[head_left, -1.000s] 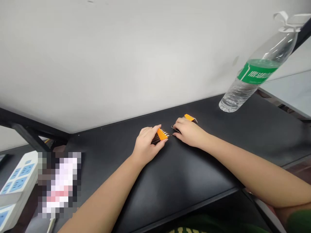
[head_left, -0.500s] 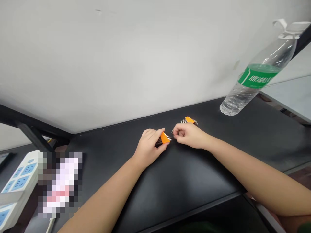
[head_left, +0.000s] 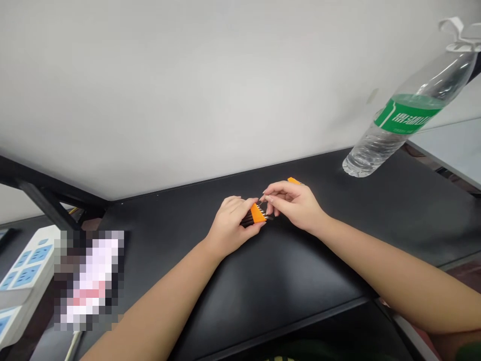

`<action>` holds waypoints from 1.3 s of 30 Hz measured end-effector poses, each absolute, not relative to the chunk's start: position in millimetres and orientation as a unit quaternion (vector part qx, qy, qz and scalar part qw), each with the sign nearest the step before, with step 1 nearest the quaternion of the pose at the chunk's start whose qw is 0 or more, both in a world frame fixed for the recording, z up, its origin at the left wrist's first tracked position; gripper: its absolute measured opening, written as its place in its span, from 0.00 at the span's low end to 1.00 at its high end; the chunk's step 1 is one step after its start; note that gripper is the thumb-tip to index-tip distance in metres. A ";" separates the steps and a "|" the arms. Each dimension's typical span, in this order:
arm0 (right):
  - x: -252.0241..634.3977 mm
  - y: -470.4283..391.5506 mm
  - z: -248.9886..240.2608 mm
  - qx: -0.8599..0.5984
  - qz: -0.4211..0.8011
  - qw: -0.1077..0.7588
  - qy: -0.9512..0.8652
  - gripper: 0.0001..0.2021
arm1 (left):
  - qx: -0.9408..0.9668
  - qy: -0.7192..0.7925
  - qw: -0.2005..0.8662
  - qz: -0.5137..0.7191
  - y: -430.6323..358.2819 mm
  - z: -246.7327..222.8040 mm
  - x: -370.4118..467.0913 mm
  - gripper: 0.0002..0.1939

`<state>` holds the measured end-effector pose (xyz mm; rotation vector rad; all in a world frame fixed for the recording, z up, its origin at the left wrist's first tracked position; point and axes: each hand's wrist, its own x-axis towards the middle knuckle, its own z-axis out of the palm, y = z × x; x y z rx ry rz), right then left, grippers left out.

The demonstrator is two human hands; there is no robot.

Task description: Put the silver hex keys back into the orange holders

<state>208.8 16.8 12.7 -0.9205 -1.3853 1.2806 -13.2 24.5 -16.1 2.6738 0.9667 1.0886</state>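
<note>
My left hand (head_left: 230,225) is closed around an orange hex key holder (head_left: 258,213), thumb on its near side and fingers on its far side. Several slim metal hex keys (head_left: 247,218) run through it, their shiny ends pointing right. Just to the right, my right hand (head_left: 298,206) pinches a thin metal hex key (head_left: 262,201) between thumb and forefinger, close to the holder; whether its tip sits in a hole I cannot tell. A second orange holder (head_left: 293,180) lies beyond my right hand, mostly hidden by it.
The black table (head_left: 240,296) meets a pale wall (head_left: 210,100) at its back. A water bottle (head_left: 391,125) with a green label stands at the right rear. On the left are a blurred-out flat object (head_left: 92,281), a white power strip (head_left: 32,271) and a black metal frame (head_left: 48,208).
My right hand has moved in against the holder, its fingers now at the keys' ends, and covers more of the second holder. My left hand keeps its grip. The view has shifted slightly.
</note>
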 end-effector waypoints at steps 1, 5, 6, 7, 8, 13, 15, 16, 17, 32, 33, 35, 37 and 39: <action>208.4 16.8 12.2 -0.379 0.529 0.503 -0.569 0.09 | 0.876 0.319 0.048 0.359 24.5 -16.4 -13.2 0.24; 206.8 17.1 12.5 -0.377 0.530 0.514 -0.558 0.10 | 0.870 0.317 0.043 0.376 24.6 -17.8 -12.4 0.25; 206.4 17.2 12.8 -0.377 0.530 0.516 -0.557 0.11 | 0.869 0.317 0.043 0.378 24.6 -18.0 -12.1 0.26; 206.1 17.2 13.0 -0.377 0.530 0.517 -0.557 0.11 | 0.868 0.316 0.043 0.380 24.5 -18.3 -11.8 0.26; 205.8 17.2 13.1 -0.376 0.531 0.515 -0.558 0.11 | 0.868 0.314 0.044 0.381 24.4 -18.4 -11.6 0.27; 204.2 16.6 12.1 -0.385 0.532 0.500 -0.564 0.10 | 0.868 0.312 0.046 0.385 23.7 -17.7 -12.2 0.26; 204.0 16.6 11.7 -0.395 0.527 0.500 -0.563 0.09 | 0.867 0.313 0.045 0.385 23.6 -17.0 -12.4 0.26; 204.1 16.7 11.4 -0.398 0.523 0.501 -0.563 0.09 | 0.865 0.315 0.044 0.388 23.7 -16.6 -12.4 0.25; 204.2 17.0 11.0 -0.399 0.519 0.502 -0.565 0.08 | 0.863 0.316 0.046 0.391 23.8 -16.1 -12.3 0.25; 203.6 19.9 6.4 -0.311 0.728 0.429 -0.436 0.13 | 0.882 0.275 0.052 0.379 20.7 -5.5 -10.2 0.26; 202.2 19.3 5.1 -0.312 0.733 0.430 -0.425 0.14 | 0.882 0.272 0.053 0.380 20.1 -4.7 -9.7 0.26; 199.0 18.1 2.2 -0.319 0.740 0.423 -0.414 0.16 | 0.884 0.276 0.062 0.373 19.0 -3.4 -9.1 0.23; 196.8 17.4 0.5 -0.337 0.735 0.407 -0.425 0.17 | 0.886 0.283 0.073 0.360 18.4 -3.4 -9.9 0.21; 198.1 18.3 1.6 -0.376 0.689 0.395 -0.478 0.16 | 0.886 0.295 0.070 0.352 19.0 -5.3 -12.3 0.22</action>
